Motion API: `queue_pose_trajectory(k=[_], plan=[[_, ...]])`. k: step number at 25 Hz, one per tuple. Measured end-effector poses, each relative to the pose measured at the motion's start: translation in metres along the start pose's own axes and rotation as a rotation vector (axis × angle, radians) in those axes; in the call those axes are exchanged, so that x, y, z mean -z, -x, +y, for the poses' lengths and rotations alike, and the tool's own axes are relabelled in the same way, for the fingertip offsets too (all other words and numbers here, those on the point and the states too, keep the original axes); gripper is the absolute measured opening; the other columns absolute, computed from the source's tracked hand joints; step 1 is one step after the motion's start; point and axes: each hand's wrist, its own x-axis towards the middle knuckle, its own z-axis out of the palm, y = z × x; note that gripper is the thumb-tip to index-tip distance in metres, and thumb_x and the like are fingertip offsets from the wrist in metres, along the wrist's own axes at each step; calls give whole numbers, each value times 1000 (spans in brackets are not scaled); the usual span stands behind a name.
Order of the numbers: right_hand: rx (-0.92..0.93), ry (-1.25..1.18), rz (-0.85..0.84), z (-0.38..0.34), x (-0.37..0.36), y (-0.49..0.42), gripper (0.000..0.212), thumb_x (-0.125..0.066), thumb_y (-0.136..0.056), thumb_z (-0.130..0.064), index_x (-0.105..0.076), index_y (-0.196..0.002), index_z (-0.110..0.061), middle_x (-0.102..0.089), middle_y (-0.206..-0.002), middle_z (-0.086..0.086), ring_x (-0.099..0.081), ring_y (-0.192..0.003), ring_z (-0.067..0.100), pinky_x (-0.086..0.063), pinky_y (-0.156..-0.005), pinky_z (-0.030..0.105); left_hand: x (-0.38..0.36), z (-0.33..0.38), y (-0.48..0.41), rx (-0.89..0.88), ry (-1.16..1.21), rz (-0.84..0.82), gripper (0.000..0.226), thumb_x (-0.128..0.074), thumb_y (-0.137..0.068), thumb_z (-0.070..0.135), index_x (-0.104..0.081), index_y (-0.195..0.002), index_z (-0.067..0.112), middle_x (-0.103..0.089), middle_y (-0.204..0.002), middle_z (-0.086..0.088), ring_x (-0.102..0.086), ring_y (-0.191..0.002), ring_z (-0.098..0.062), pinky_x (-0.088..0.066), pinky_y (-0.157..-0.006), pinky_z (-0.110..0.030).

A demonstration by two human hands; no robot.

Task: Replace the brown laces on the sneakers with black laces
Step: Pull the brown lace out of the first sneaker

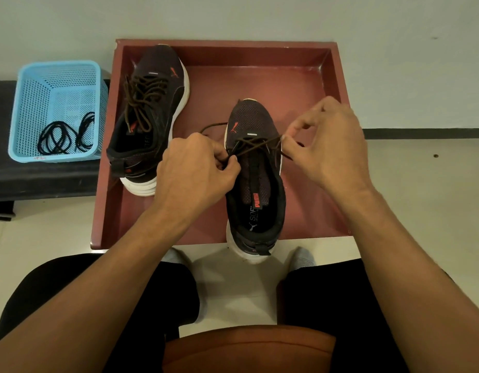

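A sneaker is being worked on in the red tray, its long axis running toward the tray's far wall, toe pointing away and heel overhanging the near edge. Its brown lace is being pinched between the fingers of the left hand and of the right hand. A second sneaker is being kept at the tray's left side, toe likewise away, and black laces in a blue basket just left of the tray.
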Motion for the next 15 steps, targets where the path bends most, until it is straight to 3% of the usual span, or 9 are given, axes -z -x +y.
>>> queue_pose_trajectory(k=[3,7,11,15], plan=[[-102,26,20,12,4,-3,7,-76,-85,-37,-73,-85,-30,-60,-105,-5,-58,-102,17,-57,-83,40,-1,-2,-1,-14,11,4,21,-72,-91,41,-79,-78,25,-61,-57,15,-62,-61,-5,-57,-60,-31],[117,-124,-30,-5,-3,4,19,-78,-87,-35,-76,-104,-29,-52,-110,-4,-51,-108,16,-46,-92,29,-1,-3,0,-22,26,6,21,-74,-90,45,-80,-83,26,-60,-57,16,-61,-60,-3,-56,-62,-30],[249,-81,-151,-29,-23,14,20,-82,-85,-42,-81,-103,-32,-53,-109,-6,-48,-106,17,-51,-91,41,0,-2,0,-14,60,11,19,-77,-86,47,-80,-87,28,-64,-61,15,-67,-64,-7,-62,-67,-36],[273,-38,-134,-37,-30,16,17,-82,-86,-43,-82,-100,-33,-54,-104,-8,-49,-104,18,-50,-87,44,1,0,0,-14,71,17,14,-77,-87,40,-80,-84,27,-63,-59,14,-65,-62,-6,-61,-68,-37]])
